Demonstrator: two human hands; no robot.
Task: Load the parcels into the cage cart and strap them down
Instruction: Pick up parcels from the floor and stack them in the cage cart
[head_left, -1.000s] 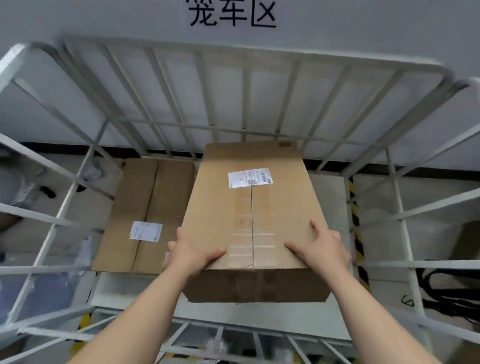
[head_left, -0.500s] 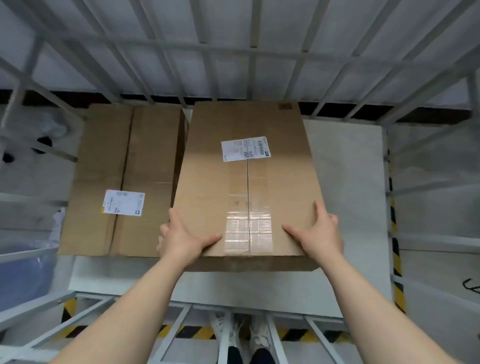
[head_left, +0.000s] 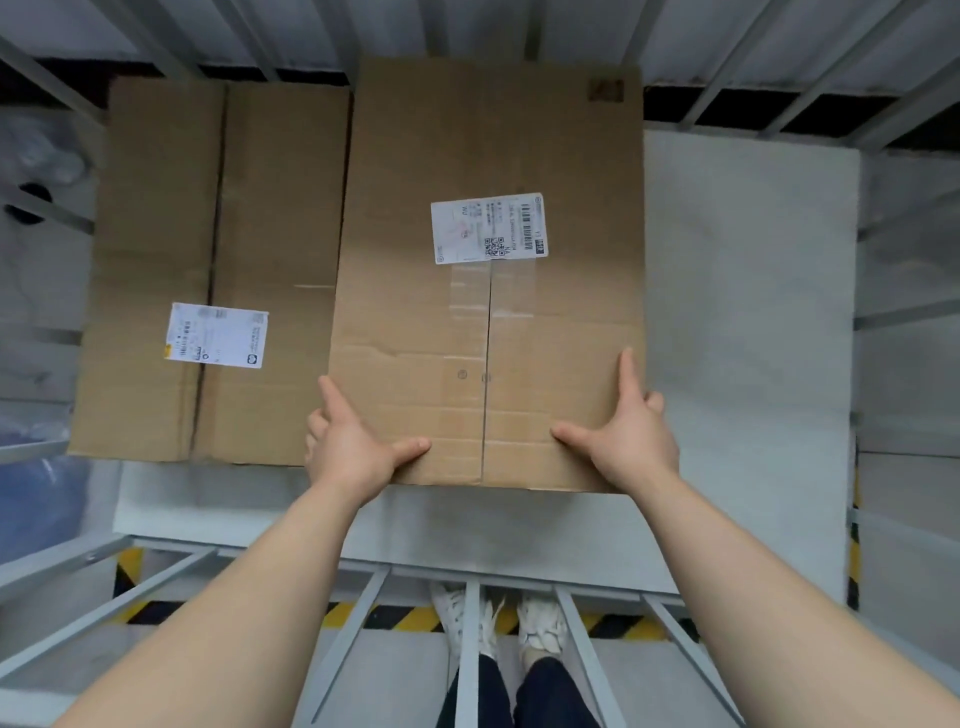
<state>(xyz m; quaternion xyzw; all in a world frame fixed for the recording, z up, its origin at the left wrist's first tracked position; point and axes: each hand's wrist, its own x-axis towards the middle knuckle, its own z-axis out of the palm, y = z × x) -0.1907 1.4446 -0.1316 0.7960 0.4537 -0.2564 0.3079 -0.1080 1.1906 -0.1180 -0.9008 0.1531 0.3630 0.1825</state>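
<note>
I see the held parcel (head_left: 488, 270) inside the cage cart (head_left: 748, 312), lying flat with its top up. Its long axis runs straight away from me towards the back bars, and the taped seam follows that line. A shipping label (head_left: 488, 228) sits across the seam near the middle. Its left side is just beside the second parcel (head_left: 208, 260), which lies parallel on the cart floor. I cannot tell whether the held parcel's underside is down yet.

My left hand (head_left: 353, 447) grips the near left corner, thumb flat on top, index finger stretched along the side edge. My right hand (head_left: 628, 441) mirrors it on the near right corner, thumb on top, fingers down the side.
</note>
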